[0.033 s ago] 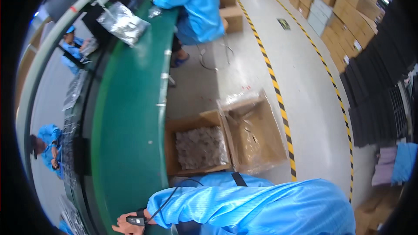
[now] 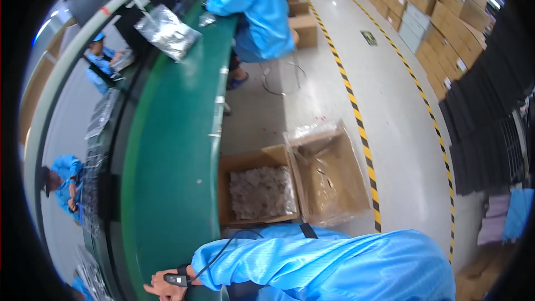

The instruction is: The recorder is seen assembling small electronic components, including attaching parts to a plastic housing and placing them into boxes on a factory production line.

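Observation:
At the lower left, my right hand (image 2: 167,285) rests over the near end of a green conveyor belt (image 2: 173,134). One finger stretches out to the left, and nothing shows in the hand. The lower edge cuts off its other fingers. A small black device (image 2: 176,280) with a cable is strapped to the wrist, below my blue sleeve (image 2: 334,259). My left hand is out of the picture. Closest to my arm, beside the belt, an open cardboard box (image 2: 224,198) contains many small clear plastic pieces (image 2: 261,192).
A second open carton (image 2: 354,170), lined with clear plastic, adjoins the first. Farther up the belt lies a silvery bag (image 2: 169,32), near a seated co-worker in blue (image 2: 253,14). Other workers sit across the line. Yellow-black floor tape (image 2: 359,125) and stacked cartons (image 2: 446,14) are at right.
The whole view has shifted slightly, so the belt, boxes and co-workers appear a little farther right and lower. My right hand stays in nearly the same place.

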